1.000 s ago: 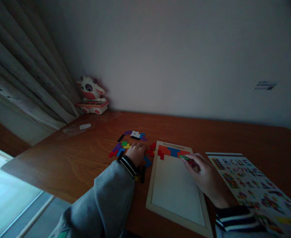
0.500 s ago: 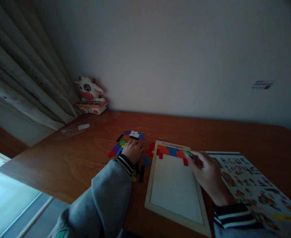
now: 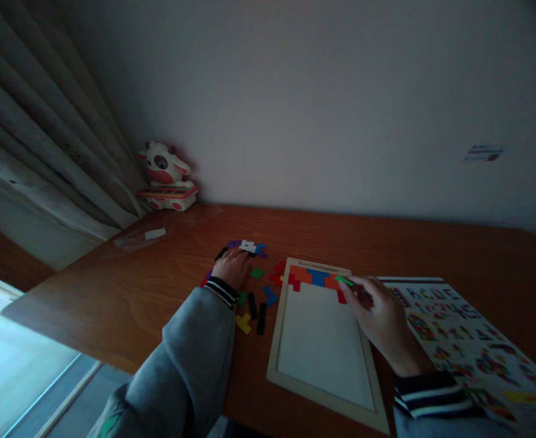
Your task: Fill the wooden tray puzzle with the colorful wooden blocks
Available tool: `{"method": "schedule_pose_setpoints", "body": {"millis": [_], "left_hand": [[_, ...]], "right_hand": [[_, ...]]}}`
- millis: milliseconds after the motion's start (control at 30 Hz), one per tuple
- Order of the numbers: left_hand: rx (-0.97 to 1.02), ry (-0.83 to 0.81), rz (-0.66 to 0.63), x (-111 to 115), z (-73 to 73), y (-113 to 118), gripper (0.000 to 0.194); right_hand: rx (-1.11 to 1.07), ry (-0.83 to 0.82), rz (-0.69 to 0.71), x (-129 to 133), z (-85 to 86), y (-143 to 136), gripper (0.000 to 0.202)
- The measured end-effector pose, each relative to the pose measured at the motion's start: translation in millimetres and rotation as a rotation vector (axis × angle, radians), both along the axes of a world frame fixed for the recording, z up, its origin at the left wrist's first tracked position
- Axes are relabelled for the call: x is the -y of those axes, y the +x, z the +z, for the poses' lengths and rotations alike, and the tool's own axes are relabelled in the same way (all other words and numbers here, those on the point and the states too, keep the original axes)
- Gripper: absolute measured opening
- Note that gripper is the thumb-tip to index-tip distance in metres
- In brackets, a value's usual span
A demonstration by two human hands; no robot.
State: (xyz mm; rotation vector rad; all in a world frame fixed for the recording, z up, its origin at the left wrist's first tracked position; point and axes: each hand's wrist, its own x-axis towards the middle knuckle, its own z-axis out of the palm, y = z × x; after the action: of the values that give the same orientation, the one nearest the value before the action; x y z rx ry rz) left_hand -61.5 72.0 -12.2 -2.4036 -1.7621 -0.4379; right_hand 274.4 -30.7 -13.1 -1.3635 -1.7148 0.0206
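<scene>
My right hand (image 3: 377,313) pinches a green puzzle piece (image 3: 345,281) between thumb and fingers, above the upper right of the wooden puzzle board (image 3: 274,359). Orange, red and blue pieces, including a blue piece (image 3: 317,278), lie along the board's top edge; the pale area below them is bare. My left hand (image 3: 232,267) rests palm down over the loose pieces left of the board, fingers stretched out near a white piece (image 3: 248,246). Whatever lies beneath its palm is hidden. Between that hand and the board are a green piece (image 3: 256,274), a blue piece (image 3: 270,296) and a yellow piece (image 3: 243,323).
A printed pattern sheet (image 3: 468,340) lies right of the board, partly under my right forearm. At the table's far left corner stands a cow-shaped toy keyboard (image 3: 167,176), with a clear plastic wrapper (image 3: 135,240) in front. A curtain (image 3: 53,121) hangs at the left.
My left hand has slid left and slightly away over the loose pieces, uncovering green and black ones. My right hand stays almost in place with the green piece.
</scene>
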Motion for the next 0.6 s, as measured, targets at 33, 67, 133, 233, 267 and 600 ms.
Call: {"method": "schedule_pose_setpoints", "body": {"millis": [33, 67, 133, 233, 267, 600], "left_hand": [[0.002, -0.001, -0.004, 0.3, -1.5, 1.3, 0.032], [0.004, -0.001, -0.008, 0.9, -2.6, 2.7, 0.032], [0.008, 0.001, -0.013, 1.7, -3.5, 5.1, 0.031], [0.014, 0.012, -0.024, 2.1, -1.5, 6.6, 0.031], [0.017, 0.018, -0.035, 2.3, 0.1, 6.6, 0.032], [0.015, -0.143, -0.535, 9.0, 11.8, -2.9, 0.042]], "right_hand": [[0.001, 0.003, 0.000, -0.1, -0.1, 0.1, 0.023], [0.004, 0.004, 0.000, -0.2, -0.2, 0.3, 0.023], [0.008, 0.001, -0.004, -0.3, -0.5, 0.8, 0.024], [0.004, -0.012, 0.000, -0.1, -1.1, 1.3, 0.025], [-0.001, -0.017, 0.004, 0.1, -1.3, 1.3, 0.025], [-0.003, 0.001, 0.000, -1.0, -2.1, 1.7, 0.025]]}}
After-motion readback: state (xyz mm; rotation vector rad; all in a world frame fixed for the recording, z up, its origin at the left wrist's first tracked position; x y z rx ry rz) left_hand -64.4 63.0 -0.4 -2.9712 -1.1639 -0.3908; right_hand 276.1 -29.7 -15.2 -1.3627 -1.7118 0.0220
